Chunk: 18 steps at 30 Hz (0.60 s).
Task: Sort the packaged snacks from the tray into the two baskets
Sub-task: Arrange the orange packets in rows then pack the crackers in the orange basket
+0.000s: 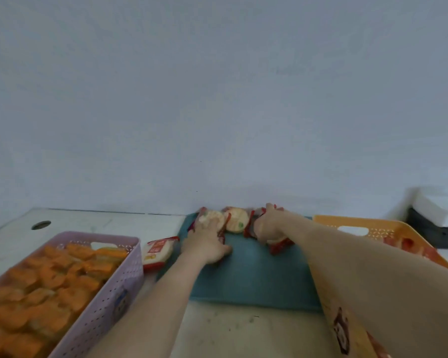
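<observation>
A teal tray (256, 275) lies in the middle of the table. Along its far edge sit a few red-and-white snack packets (236, 219). My left hand (208, 241) lies flat on the leftmost packet (212, 215), fingers stretched over it. My right hand (268, 224) curls round a red-wrapped packet (279, 246) at the tray's far right. One more red-and-white packet (158, 251) lies off the tray, between it and the lilac basket (109, 301). That basket holds several orange packets (49, 280). An orange basket (388, 228) on the right holds red packets, partly hidden by my right arm.
A pale wall rises right behind the table. A round cable hole (41, 225) sits in the tabletop at the far left. A white and black box (429, 218) stands at the far right. Bare tabletop (243, 332) shows in front of the tray.
</observation>
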Each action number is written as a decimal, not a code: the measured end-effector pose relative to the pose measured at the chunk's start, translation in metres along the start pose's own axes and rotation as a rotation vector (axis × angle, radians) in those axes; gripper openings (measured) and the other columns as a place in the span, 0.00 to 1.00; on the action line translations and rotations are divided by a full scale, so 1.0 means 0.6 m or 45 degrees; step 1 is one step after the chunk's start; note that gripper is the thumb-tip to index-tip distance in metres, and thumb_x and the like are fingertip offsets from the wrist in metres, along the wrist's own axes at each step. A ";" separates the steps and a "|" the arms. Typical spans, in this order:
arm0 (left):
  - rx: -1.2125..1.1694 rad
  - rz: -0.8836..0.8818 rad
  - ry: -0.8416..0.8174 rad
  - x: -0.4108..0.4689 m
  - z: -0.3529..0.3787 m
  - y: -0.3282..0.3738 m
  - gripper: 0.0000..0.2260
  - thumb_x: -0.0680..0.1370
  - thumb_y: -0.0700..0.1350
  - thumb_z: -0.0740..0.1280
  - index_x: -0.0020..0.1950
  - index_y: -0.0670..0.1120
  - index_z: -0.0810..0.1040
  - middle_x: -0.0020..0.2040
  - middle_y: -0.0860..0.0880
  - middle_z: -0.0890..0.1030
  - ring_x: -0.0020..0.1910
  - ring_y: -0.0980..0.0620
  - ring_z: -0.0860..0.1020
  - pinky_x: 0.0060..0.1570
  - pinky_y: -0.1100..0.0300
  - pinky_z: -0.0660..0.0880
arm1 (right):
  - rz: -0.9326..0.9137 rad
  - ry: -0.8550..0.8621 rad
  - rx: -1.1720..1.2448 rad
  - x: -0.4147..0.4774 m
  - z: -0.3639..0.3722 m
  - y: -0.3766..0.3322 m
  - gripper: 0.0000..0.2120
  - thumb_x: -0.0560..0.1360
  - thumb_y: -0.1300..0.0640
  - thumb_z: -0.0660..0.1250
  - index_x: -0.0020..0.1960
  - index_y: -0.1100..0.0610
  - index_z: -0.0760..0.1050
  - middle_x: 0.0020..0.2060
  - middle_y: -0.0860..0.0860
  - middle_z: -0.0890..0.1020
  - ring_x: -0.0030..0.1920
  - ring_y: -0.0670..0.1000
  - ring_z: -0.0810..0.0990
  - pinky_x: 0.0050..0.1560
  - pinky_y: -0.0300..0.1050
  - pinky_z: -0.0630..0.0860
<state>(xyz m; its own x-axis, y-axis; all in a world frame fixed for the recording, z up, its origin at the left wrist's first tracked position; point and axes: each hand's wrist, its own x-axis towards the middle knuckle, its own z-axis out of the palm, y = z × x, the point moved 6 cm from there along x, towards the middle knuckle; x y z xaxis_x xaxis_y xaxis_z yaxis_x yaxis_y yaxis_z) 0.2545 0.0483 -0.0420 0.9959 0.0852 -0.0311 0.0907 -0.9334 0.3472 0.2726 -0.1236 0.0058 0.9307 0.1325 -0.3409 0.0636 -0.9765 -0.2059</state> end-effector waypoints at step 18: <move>-1.725 -0.091 0.166 -0.104 -0.124 0.037 0.19 0.77 0.60 0.65 0.45 0.44 0.82 0.36 0.46 0.83 0.32 0.49 0.81 0.34 0.53 0.78 | -0.267 -0.427 1.132 -0.125 -0.071 0.004 0.13 0.74 0.51 0.61 0.52 0.58 0.75 0.47 0.57 0.81 0.51 0.57 0.79 0.43 0.43 0.74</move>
<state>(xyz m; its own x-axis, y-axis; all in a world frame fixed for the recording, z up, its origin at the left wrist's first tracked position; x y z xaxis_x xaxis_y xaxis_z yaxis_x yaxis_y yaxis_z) 0.1945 0.0482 0.0376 0.9750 0.2209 -0.0260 -0.0050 0.1391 0.9903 0.2181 -0.1432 0.0699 0.7716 0.4652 -0.4338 -0.2070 -0.4613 -0.8628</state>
